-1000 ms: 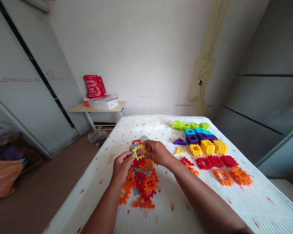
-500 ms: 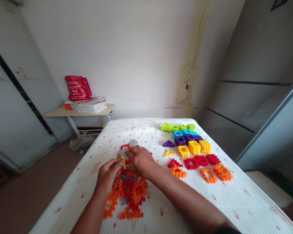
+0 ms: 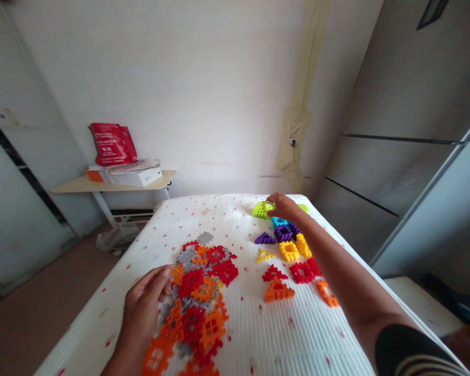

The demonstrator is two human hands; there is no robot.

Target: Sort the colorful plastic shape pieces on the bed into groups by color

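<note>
My right hand (image 3: pixel 285 207) reaches to the far right of the table, its fingers curled down on a lime green interlocking plastic piece at the lime green stacks (image 3: pixel 262 210); the fingers hide most of that piece. My left hand (image 3: pixel 144 292) rests at the left edge of a mixed pile of flat toothed building pieces, with its fingers loosely bent and apart. Just beyond its fingertips lies an orange piece (image 3: pixel 178 274). Red pieces (image 3: pixel 191 282), orange pieces (image 3: pixel 213 328) and grey pieces (image 3: pixel 187 256) overlap in this pile.
Sorted by colour on the right are blue (image 3: pixel 280 222), purple (image 3: pixel 283 233), yellow (image 3: pixel 289 251), red (image 3: pixel 301 272) and orange (image 3: pixel 327 293) frame stacks. Triangular pieces stand left of them. A side table (image 3: pixel 74 185) bears boxes and a red bag (image 3: pixel 112 145). A grey refrigerator (image 3: pixel 391 162) stands right.
My right hand has moved from the pile to the lime green stacks at the far right. The lime green piece has left the pile. My left hand has drawn back to the pile's left edge.
</note>
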